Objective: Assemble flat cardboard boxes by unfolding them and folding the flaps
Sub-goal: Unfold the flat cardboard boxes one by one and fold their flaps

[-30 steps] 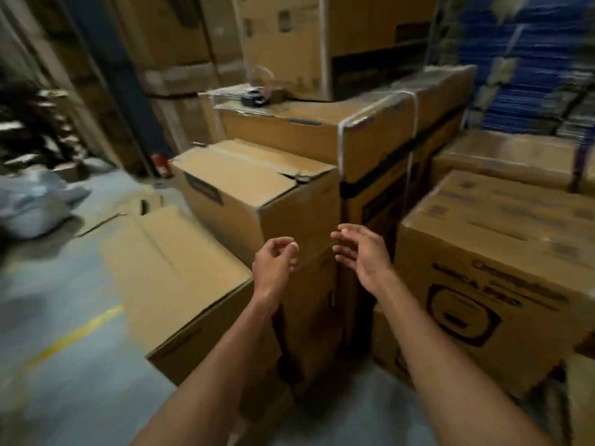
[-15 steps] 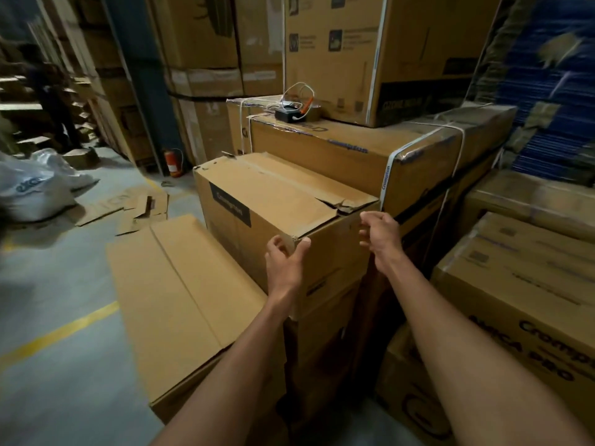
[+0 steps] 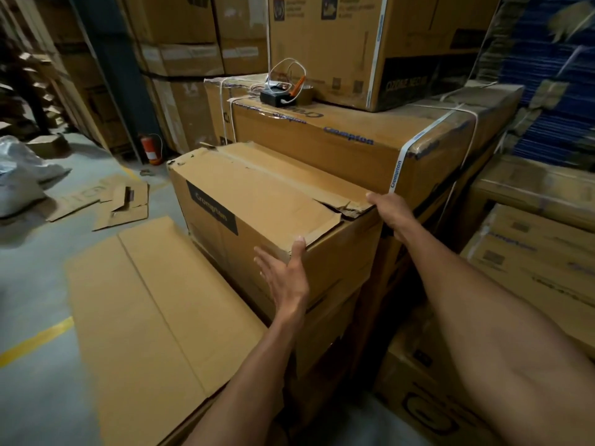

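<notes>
A brown cardboard box (image 3: 257, 194) with a black label stands in the middle on top of another box, its top flaps folded down and torn near the right corner. My left hand (image 3: 286, 278) lies flat against its near left corner, fingers straight on the side face and thumb on the top edge. My right hand (image 3: 391, 210) grips the box's right near corner, with its fingers curled round the edge. A closed box with a plain top (image 3: 145, 317) sits low at the left, close against the stack.
A large strapped box (image 3: 338, 149) presses against the far side, with a black device and wires (image 3: 275, 96) on top. Printed boxes (image 3: 531, 252) crowd the right. Cardboard scraps (image 3: 122, 204), a white sack (image 3: 19, 181) and a fire extinguisher (image 3: 149, 149) are on the floor at left.
Both hands have reached forward from mid-air onto the box. The left hand has settled on the near corner and the right hand has taken the right edge. My view has moved closer.
</notes>
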{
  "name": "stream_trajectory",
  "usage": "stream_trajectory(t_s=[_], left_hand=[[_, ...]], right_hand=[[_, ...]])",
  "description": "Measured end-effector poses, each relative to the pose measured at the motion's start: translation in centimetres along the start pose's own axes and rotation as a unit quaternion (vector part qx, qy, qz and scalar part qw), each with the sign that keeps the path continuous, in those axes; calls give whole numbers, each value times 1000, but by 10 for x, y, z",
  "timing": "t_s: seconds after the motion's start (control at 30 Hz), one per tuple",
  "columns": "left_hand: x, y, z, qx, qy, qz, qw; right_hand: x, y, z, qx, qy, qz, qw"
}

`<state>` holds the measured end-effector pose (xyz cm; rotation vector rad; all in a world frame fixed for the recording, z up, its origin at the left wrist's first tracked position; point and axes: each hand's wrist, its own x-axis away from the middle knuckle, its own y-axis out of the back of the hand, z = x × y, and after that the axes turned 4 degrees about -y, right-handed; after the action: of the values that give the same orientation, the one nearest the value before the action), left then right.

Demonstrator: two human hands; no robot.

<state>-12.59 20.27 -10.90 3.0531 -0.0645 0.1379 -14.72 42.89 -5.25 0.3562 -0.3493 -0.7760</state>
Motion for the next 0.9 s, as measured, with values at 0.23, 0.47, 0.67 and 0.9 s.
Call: stream_trajectory(t_s=[0.23,0.47,0.67,0.9], left_hand=[[12,11,-25,41,-11,-48,998],[66,32,-53,87,-16,-82,993],[156,48,-80,93,-39,-69,993],[287,57,-106,72,-104,-31,992]], right_hand=[[13,0,8,-37,50,5,998],[67,31,20,-88,109,-21,990],[146,93,9,-98,136,-33,985],[258,193,-25,-166,151,-65,972]])
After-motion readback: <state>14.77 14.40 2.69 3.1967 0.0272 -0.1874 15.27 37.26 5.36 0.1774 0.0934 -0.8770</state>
